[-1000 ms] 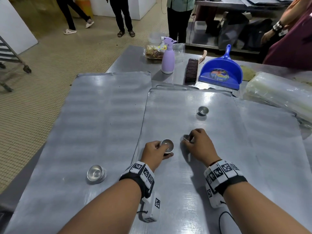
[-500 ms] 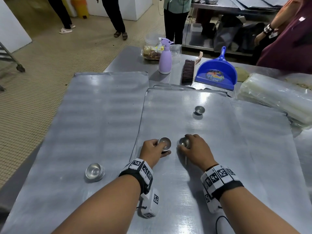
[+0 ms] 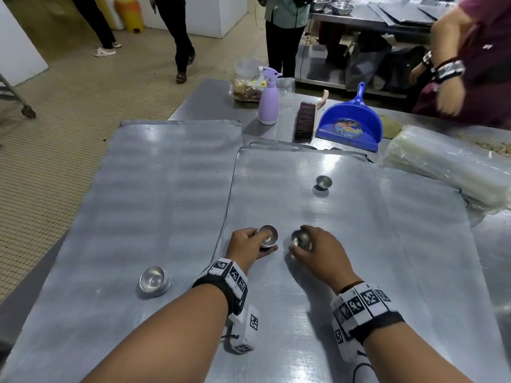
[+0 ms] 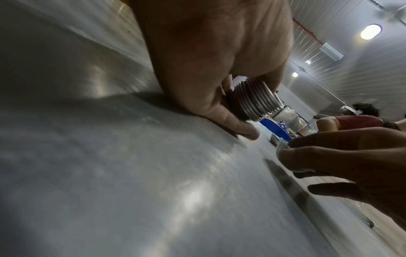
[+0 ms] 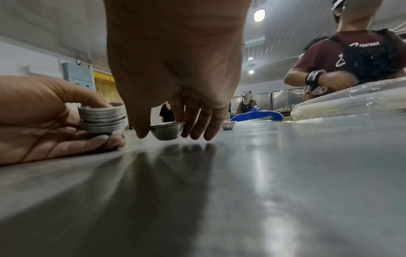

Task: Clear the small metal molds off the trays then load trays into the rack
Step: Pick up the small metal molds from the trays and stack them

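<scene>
The left hand [image 3: 246, 243] gripped a nested mold stack [image 5: 102, 120] and the right hand [image 3: 318, 251] pinched a single mold [image 5: 168, 130] by its rim on the tray [image 3: 304, 341]; both judged light, rigid, slippery.

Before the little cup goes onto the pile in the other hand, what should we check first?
1. Left hand grips the stack of molds: ok.
2. Right hand holds the single mold with its fingertips: ok.
3. Single mold is off the tray: ok; the right wrist view shows a gap under it.
4. Single mold is rim up, same way as the stack: ok.
5. Stack's top is free to take it: cannot tell; a finger lies over the rim.
6. Other molds left to collect: not ok; one far mold and a second stack wait.
</scene>
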The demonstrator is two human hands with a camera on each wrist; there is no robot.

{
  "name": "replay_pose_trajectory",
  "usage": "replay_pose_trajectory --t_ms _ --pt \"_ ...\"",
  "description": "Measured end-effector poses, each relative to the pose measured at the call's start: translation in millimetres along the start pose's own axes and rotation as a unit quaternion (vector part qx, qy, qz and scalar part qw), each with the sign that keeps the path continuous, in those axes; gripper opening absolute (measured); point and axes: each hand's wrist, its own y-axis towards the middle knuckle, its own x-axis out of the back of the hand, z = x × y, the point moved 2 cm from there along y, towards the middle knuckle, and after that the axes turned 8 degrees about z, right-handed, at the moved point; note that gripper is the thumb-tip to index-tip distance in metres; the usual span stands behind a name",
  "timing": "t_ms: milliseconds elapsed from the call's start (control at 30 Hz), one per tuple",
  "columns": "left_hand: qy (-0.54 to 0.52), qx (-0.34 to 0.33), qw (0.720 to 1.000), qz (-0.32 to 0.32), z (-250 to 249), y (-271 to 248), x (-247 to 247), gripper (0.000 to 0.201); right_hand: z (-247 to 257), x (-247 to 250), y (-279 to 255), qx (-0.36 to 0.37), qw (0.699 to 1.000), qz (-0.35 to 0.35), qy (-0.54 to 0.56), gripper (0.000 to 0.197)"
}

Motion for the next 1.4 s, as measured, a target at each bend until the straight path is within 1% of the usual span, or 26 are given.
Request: replay_pose_trajectory --t_ms 133,200,267,367,467,500,600,667,767,800,833,867,900,1000,1067,1200,1300,1400 --pt "-0.035 -0.002 0.999 -0.006 -4 -3 -2 0.014 15 1 -6 0.045 0.997 -0.042 0.052 0.054" --pt "-0.056 0.002 0.998 -0.015 -5 -5 -3 0.018 24 0 -10 0.069 0.994 -0.058 0.067 0.057" --pt "-0.077 0.009 0.997 -0.022 -5 -4 -2 0.029 32 -2 -11 0.081 0.992 -0.058 0.075 0.059" --pt "-0.068 0.021 0.997 -0.036 -3 -1 1 0.043 42 -10 -10 0.089 0.993 -0.043 0.062 0.061" --pt "-0.048 0.033 0.998 -0.022 -1 2 2 0.061 48 -18 -5 0.085 0.995 -0.021 0.044 0.06" --pt "-0.042 0.031 0.999 -0.015 -1 1 1 0.063 50 -20 -3 0.083 0.996 -0.017 0.042 0.06" --pt "-0.04 0.027 0.999 -0.011 -2 1 1 0.063 51 -22 1 0.075 0.996 -0.018 0.044 0.06" --pt "-0.048 0.028 0.998 -0.016 -2 1 1 0.06 50 -23 3 0.077 0.996 -0.013 0.045 0.066" --pt "-0.054 0.023 0.998 -0.02 -3 1 1 0.051 45 -21 4 0.074 0.994 0.023 0.073 0.094" --pt "-0.064 0.018 0.998 -0.016 -3 1 1 0.045 41 -19 5 0.072 0.993 0.028 0.088 0.095" --pt "-0.078 0.013 0.997 -0.013 -3 1 0 0.037 37 -17 7 0.068 0.992 0.028 0.1 0.086" --pt "-0.086 0.013 0.996 -0.008 -3 0 0 0.031 31 -13 10 0.062 0.992 0.023 0.108 0.073" --pt "-0.085 0.014 0.996 -0.002 -2 0 0 0.027 24 -10 14 0.053 0.992 0.015 0.114 0.062" --pt "-0.045 0.017 0.999 0.003 0 0 -1 0.019 1 7 33 0.002 0.994 -0.035 0.105 0.045" --pt "-0.024 0.017 1.0 -0.003 1 1 -1 0.014 -13 21 51 -0.037 0.995 -0.063 0.072 0.042" --pt "-0.007 0.014 1.0 -0.01 3 4 0 0.013 -37 48 94 -0.096 0.994 -0.056 -0.004 0.044" --pt "-0.006 0.014 1.0 -0.011 4 6 0 0.014 -48 59 124 -0.108 0.993 -0.043 -0.035 0.046" --pt "-0.006 0.013 1.0 -0.01 6 7 1 0.016 -56 63 151 -0.106 0.993 -0.024 -0.047 0.042"
